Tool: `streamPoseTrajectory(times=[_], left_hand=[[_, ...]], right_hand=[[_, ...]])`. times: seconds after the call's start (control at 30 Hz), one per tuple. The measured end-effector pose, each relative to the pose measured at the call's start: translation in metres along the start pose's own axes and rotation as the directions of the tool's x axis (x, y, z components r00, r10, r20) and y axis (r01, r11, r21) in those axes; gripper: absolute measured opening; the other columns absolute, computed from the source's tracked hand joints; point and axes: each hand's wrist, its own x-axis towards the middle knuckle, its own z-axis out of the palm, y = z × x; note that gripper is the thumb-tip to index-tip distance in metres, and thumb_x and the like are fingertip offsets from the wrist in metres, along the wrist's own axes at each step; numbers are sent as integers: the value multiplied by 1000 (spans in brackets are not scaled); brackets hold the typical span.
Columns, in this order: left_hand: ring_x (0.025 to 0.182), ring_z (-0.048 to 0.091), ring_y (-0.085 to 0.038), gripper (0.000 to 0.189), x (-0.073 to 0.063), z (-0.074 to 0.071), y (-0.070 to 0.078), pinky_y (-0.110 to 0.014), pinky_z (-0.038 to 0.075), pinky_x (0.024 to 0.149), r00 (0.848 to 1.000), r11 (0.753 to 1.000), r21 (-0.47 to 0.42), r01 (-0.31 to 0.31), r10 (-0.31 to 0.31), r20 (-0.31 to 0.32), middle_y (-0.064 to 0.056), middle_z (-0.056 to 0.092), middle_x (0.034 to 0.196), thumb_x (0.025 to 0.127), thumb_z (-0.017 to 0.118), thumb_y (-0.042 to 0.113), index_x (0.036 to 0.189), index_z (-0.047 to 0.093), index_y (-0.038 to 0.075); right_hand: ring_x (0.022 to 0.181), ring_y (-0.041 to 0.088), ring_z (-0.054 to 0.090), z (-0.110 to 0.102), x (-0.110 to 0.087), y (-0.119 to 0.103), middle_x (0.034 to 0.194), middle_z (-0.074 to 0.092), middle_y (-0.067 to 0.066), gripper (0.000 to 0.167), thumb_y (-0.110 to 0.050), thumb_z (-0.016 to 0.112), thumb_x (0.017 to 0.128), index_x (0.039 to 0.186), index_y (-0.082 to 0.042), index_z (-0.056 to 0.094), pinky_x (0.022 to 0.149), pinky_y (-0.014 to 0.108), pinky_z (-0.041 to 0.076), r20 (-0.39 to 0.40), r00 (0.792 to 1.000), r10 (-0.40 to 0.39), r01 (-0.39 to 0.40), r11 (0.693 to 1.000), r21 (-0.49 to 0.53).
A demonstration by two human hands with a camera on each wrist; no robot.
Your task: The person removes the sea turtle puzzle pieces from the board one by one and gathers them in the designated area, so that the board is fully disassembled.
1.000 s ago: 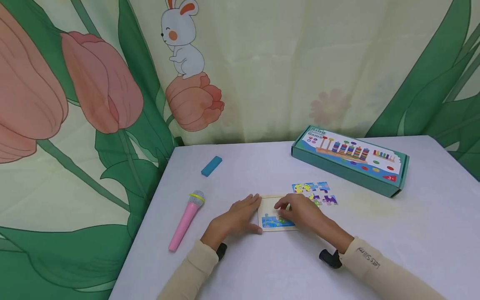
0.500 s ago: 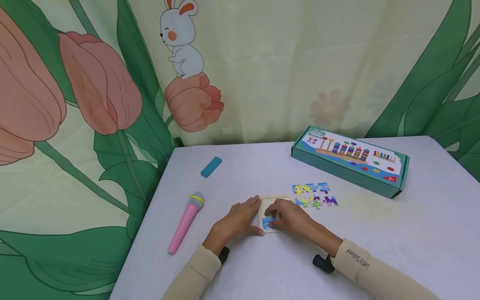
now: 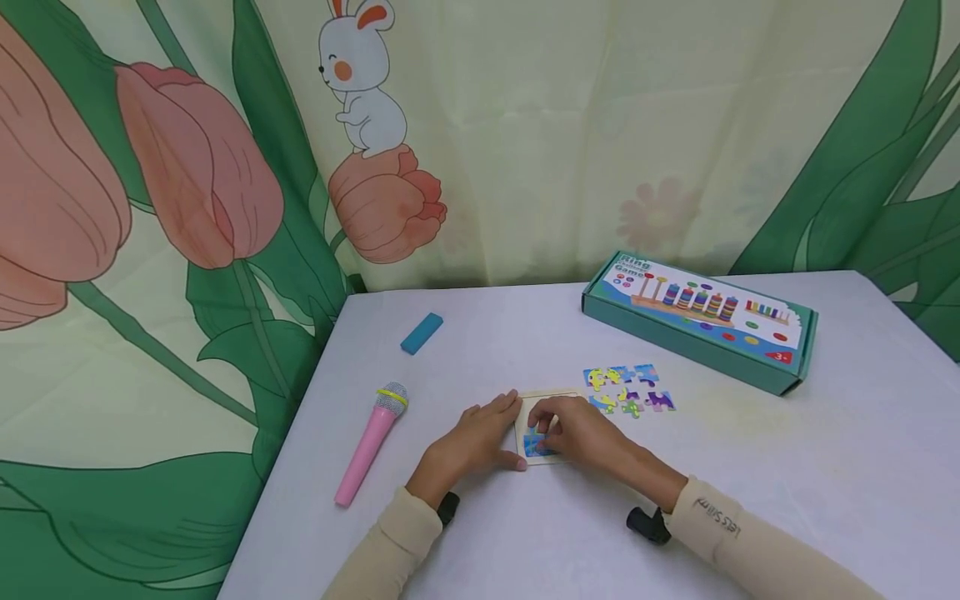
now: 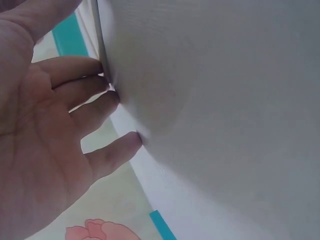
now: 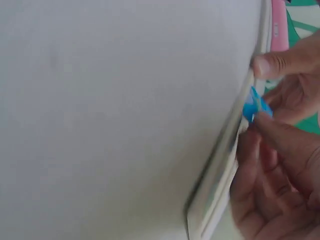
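Note:
A small wooden puzzle board [image 3: 527,408] with a raised rim lies in front of me, blue pieces [image 3: 531,447] showing in its lower left. Along its left side rests my left hand [image 3: 480,433], fingers straight and thumb spread at the near corner; in the left wrist view the fingertips [image 4: 107,95] meet the edge and the tabletop. My right hand [image 3: 576,429] is over the board and hides its right part. In the right wrist view, its thumb and curled fingers pinch a blue puzzle piece [image 5: 256,104], tilted above the rim.
Loose puzzle pieces [image 3: 630,390] lie in a cluster just beyond the board to the right. A green game box [image 3: 697,321] stands at the back right. On the left are a pink toy microphone [image 3: 371,446] and a blue block [image 3: 422,333], all on the white-covered table [image 3: 480,342].
My right hand has moved left across the board, uncovering more of the loose pieces, and then shifted only slightly. My left hand has stayed at the board's left edge.

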Motion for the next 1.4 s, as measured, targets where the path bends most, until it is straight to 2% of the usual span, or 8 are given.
streamPoseTrajectory(times=[0.1,0.17,0.33,0.43,0.6,1.0,1.27,1.4], left_hand=[[153,25,-22,94,0,-1,1,-50,23,122,1000,1000,-11,-4,4,9,-6,29,167,86,85,36,159,35,4],[153,25,-22,94,0,-1,2,-49,23,122,1000,1000,-14,1,-1,13,-6,29,167,85,85,35,159,35,4],[154,24,-20,96,-2,-1,5,-46,22,123,999,999,-17,37,-37,4,-4,29,167,83,88,32,159,36,5],[154,24,-20,96,-3,-1,6,-46,23,123,999,999,-15,49,-49,-1,-3,30,167,82,89,31,159,37,6],[153,26,-21,95,-4,-1,8,-46,24,122,999,999,-7,50,-50,-3,-4,31,167,82,88,32,158,38,6],[153,25,-20,95,-3,0,11,-45,24,122,998,998,20,60,-60,2,-3,30,167,82,88,34,159,38,7],[154,24,-20,95,-1,-3,11,-46,23,123,998,998,7,64,-64,3,-3,29,167,83,88,32,159,37,7],[153,25,-20,96,-1,-2,11,-46,24,122,997,997,-1,72,-72,6,-3,30,167,82,89,31,159,38,6]], right_hand=[[81,15,61,-16,-4,6,87,66,-5,19,1,78,88,105,-7,76,73,24,55,8,999,-50,50,996,71],[87,17,61,-30,-9,12,90,67,-4,20,-2,78,90,109,-6,77,74,25,56,6,999,-41,40,993,110],[81,20,61,-64,-26,32,91,66,1,20,-3,77,91,111,-3,77,65,31,57,7,997,71,-72,992,101],[77,19,60,-74,-36,45,91,67,2,18,-3,76,92,110,-4,78,62,29,54,25,988,150,-152,985,77],[77,18,57,-72,-44,59,91,67,2,16,-3,75,93,109,-3,79,60,24,49,37,979,200,-202,976,79],[95,22,59,-63,-43,61,104,73,6,17,-4,77,91,108,-2,79,69,27,54,-7,983,185,-185,982,-25],[83,19,54,-58,-38,50,84,63,-1,16,-2,76,89,105,-4,78,66,29,48,-36,986,161,-165,976,-143],[83,17,55,-50,-33,39,87,65,-3,15,-2,74,91,105,-6,79,66,27,50,-11,993,119,-119,983,-142]])
